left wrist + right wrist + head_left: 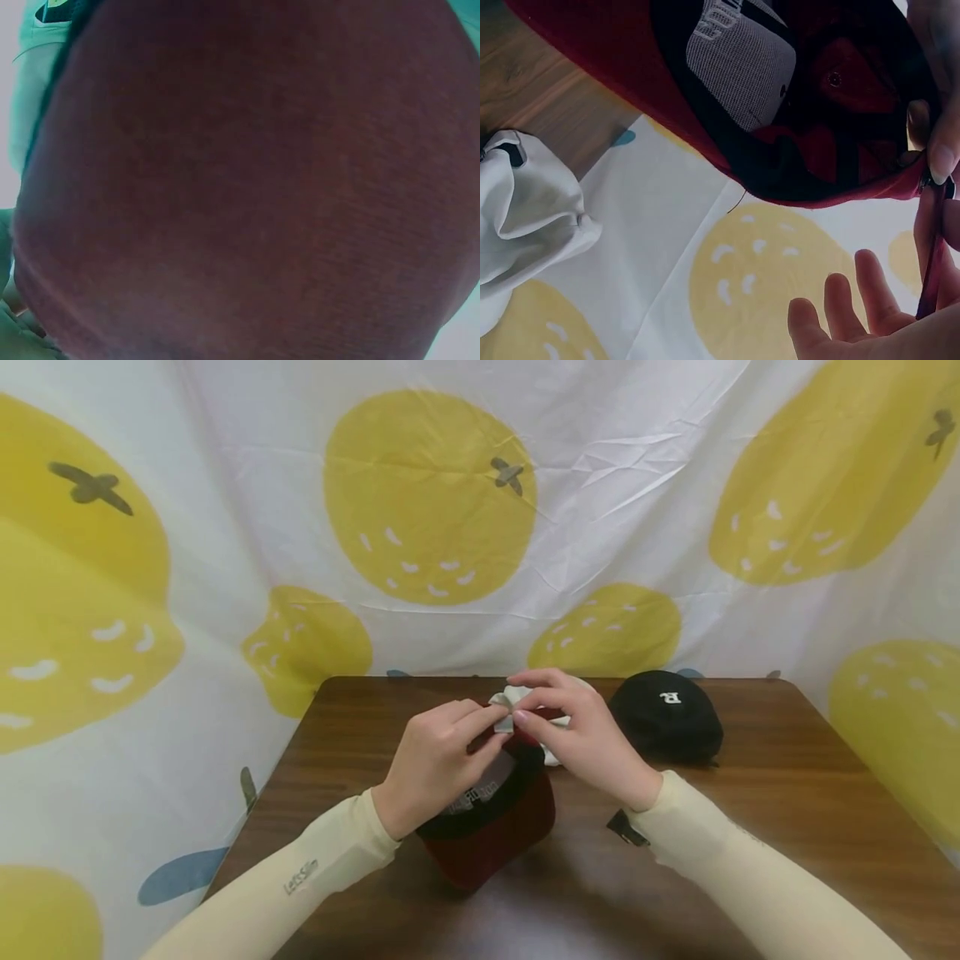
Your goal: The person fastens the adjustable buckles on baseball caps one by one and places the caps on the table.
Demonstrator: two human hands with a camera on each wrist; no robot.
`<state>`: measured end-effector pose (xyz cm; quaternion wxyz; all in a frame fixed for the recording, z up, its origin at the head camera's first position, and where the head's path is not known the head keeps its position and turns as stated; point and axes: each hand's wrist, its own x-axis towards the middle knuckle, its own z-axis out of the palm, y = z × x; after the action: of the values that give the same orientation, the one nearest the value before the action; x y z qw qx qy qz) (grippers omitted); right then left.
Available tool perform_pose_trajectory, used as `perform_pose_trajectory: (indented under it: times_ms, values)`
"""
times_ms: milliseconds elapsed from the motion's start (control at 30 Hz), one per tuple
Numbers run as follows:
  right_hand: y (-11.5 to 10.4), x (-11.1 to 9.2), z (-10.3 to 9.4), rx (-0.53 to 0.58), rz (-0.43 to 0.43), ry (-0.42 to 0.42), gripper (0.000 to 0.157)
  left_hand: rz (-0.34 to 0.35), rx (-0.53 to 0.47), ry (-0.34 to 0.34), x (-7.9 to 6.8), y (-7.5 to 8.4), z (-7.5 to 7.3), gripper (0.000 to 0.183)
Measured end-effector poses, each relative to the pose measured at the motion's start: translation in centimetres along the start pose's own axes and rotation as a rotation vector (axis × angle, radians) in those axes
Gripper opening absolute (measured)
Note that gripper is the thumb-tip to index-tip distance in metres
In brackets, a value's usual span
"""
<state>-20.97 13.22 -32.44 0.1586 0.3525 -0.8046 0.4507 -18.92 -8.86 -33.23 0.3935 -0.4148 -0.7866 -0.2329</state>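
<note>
A dark red baseball cap (487,847) is held above the table, its inside turned up and its brim towards me. My left hand (442,756) grips the cap's back edge, thumb inside the opening. My right hand (573,727) pinches the cap's narrow back strap (931,274) between thumb and forefinger, its other fingers spread. Both sets of fingertips nearly meet at the strap's fastening, which they partly hide. White embroidery backing (739,64) lines the cap's front inside. In the left wrist view the cap's red cloth (247,180) fills nearly everything.
A white cap (532,217) lies on the table behind the hands, mostly hidden in the head view. To its right sits a black cap (667,718) with a white letter R. The brown wooden table (780,827) ends at a lemon-print curtain (615,510).
</note>
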Motion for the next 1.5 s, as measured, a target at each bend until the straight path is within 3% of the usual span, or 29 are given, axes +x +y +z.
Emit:
perform_pose_trajectory:
  times_ms: [733,933,1167,1333,1500]
  values:
    - [-0.1,-0.4,-1.1,-0.022,0.023,0.007,0.008,0.036,-0.004,0.028,0.5,-0.1,0.4,0.020]
    - [0.1,-0.6,-1.1,-0.050,0.007,0.004,0.008,0.016,-0.014,-0.004,0.5,-0.1,0.2,0.020]
    - [0.7,-1.3,-1.3,-0.078,0.016,0.027,0.007,-0.063,-0.070,-0.068,0.1,-0.2,-0.2,0.021]
    - [1.3,-1.6,-1.1,-0.026,0.073,0.016,0.008,-0.143,-0.211,-0.075,0.1,-0.3,-0.2,0.022]
    - [1.3,-1.6,-0.8,0.006,0.074,0.024,0.007,-0.241,-0.341,-0.045,0.4,-0.2,-0.1,0.021]
